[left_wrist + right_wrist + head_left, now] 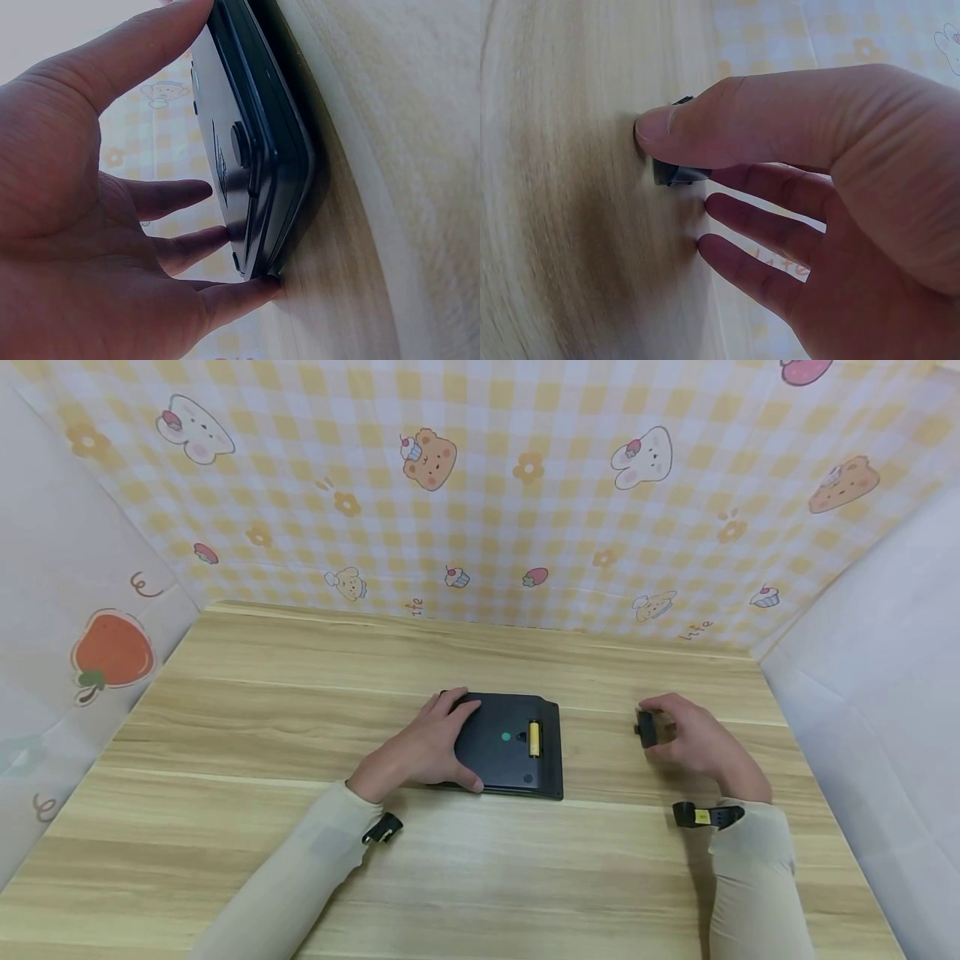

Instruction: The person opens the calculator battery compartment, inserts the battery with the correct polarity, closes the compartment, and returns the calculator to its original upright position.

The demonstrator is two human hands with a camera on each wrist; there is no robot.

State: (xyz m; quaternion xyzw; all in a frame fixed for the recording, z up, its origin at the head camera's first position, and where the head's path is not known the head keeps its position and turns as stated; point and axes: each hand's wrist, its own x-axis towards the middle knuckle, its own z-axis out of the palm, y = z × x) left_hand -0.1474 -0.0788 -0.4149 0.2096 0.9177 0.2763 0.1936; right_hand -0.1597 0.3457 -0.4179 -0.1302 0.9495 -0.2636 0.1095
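Note:
A black calculator (491, 760) lies face down on the wooden table, its battery slot uncovered. A yellow battery (534, 739) sits in that slot. My left hand (427, 747) spans the calculator's left part and grips it, thumb at the near edge and fingers toward the far edge. The left wrist view shows the calculator (262, 150) edge-on, with a round foot on its back. To the right, my right hand (693, 735) pinches a small black battery cover (647, 729) between thumb and fingers. In the right wrist view the thumb hides much of the cover (681, 174).
The wooden table (480, 877) reaches back to a checked cloth wall (480, 527) with cartoon prints. White cloth walls stand at the left (52, 568) and right (885, 693). Each wrist wears a black strap (708, 816).

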